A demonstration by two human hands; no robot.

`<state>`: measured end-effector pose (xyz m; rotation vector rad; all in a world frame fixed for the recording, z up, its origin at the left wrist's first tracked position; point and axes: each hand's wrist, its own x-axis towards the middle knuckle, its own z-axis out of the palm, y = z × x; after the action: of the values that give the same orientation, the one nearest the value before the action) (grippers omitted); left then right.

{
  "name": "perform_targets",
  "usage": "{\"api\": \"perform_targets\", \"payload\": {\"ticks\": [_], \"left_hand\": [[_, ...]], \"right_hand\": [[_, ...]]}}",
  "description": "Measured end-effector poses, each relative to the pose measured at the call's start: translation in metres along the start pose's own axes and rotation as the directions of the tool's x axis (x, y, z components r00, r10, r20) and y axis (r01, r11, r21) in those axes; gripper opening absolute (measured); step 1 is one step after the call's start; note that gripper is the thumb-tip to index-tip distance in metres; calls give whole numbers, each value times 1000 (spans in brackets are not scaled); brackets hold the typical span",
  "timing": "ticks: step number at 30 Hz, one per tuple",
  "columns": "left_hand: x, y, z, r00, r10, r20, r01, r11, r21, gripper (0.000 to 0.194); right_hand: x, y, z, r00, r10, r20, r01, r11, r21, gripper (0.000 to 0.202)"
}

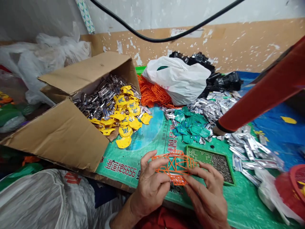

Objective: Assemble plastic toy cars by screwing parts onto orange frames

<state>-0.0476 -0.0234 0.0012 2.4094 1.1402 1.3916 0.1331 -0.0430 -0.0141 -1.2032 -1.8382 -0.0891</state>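
Note:
An orange plastic lattice frame (176, 165) is held up over the near edge of the green table cover. My left hand (152, 184) grips its left side, fingers curled round the edge. On the other side, my right hand (208, 190) pinches the lower right part between thumb and fingers. Just behind my right hand lies a green tray (231, 173) with small grey pieces in it. Teal plastic pieces (192, 125) are heaped beyond the frame, and yellow printed pieces (130, 122) lie to the left of them.
An open cardboard box (83, 136) spills dark metallic parts at the left. Behind are orange lattices (153, 92) and a white bag (176, 79). Silver pieces (250, 149) lie at the right, near a slanting red post (264, 86) and a red container (290, 187).

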Motion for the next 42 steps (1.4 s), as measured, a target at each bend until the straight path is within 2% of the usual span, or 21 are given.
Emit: {"api": "perform_targets", "payload": {"ticks": [8, 14, 17, 21, 26, 31, 34, 38, 40, 42], "left_hand": [[-2, -4, -1, 991, -109, 70, 120, 978, -170, 27], [3, -4, 0, 996, -72, 50, 80, 979, -190, 23], [7, -2, 1, 996, -62, 58, 73, 974, -215, 20], [10, -1, -1, 995, -68, 74, 81, 978, -193, 17], [11, -2, -5, 993, -63, 99, 80, 981, -178, 18], [8, -4, -4, 984, -127, 129, 144, 981, -130, 19], [7, -5, -5, 969, -148, 196, 164, 984, -68, 30], [14, -2, -12, 935, -106, 338, 143, 986, -86, 13], [17, -1, -16, 909, -124, 399, 192, 972, -133, 10], [20, 0, -19, 872, -177, 456, 290, 938, -190, 9]], "right_hand": [[1, -9, 0, 999, 38, 2, -38, 996, 75, 9], [2, -7, -3, 998, 59, 15, -60, 993, 104, 10], [3, -4, -5, 999, 16, 50, -19, 997, 71, 11], [5, 0, -7, 994, -46, 104, 42, 999, 35, 11], [5, 2, -6, 991, -45, 124, 40, 998, 43, 12], [6, 1, -5, 983, -64, 171, 53, 996, 69, 14], [8, 0, -4, 982, -73, 174, 59, 995, 84, 12], [13, -1, -4, 977, -67, 203, 37, 989, 146, 11], [19, -1, -6, 957, -75, 279, 15, 977, 211, 9], [28, 0, -8, 912, -97, 400, -23, 958, 285, 9]]}}
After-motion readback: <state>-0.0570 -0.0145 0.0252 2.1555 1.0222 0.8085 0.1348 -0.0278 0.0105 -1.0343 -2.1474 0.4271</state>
